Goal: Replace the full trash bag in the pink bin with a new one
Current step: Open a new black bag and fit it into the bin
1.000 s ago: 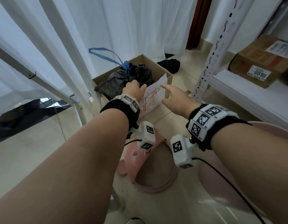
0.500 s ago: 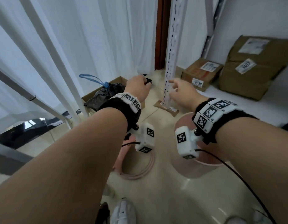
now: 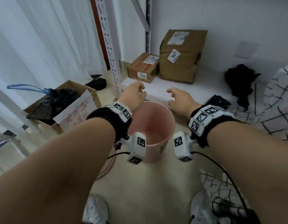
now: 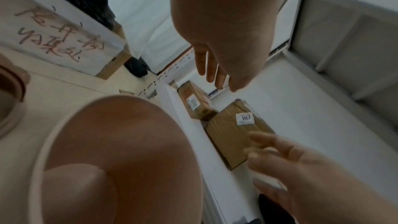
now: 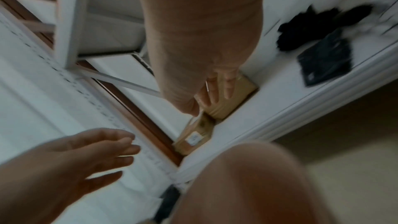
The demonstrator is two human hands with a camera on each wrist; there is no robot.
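The pink bin [image 3: 152, 125] stands on the floor between my wrists, with no bag showing inside it. My left hand [image 3: 134, 94] hovers over its far left rim, and my right hand [image 3: 178, 98] over its far right; both have loosely curled fingers and hold nothing. The full black trash bag [image 3: 53, 101], tied with a blue drawstring, sits in a cardboard box [image 3: 91, 96] on the left. A flat black packet [image 5: 325, 64] and a crumpled black heap [image 3: 240, 81] lie on the white shelf [image 3: 196, 91] to the right.
A pink ring [image 3: 106, 168] lies on the floor left of the bin. Two taped cardboard parcels [image 3: 180, 59] sit at the back of the shelf beside a perforated upright post [image 3: 111, 46]. White curtains hang on the left. My shoes [image 3: 94, 209] show below.
My view has swung right, from the cardboard box to the shelf. Both hands left the box with the black bag and now hover over the pink bin.
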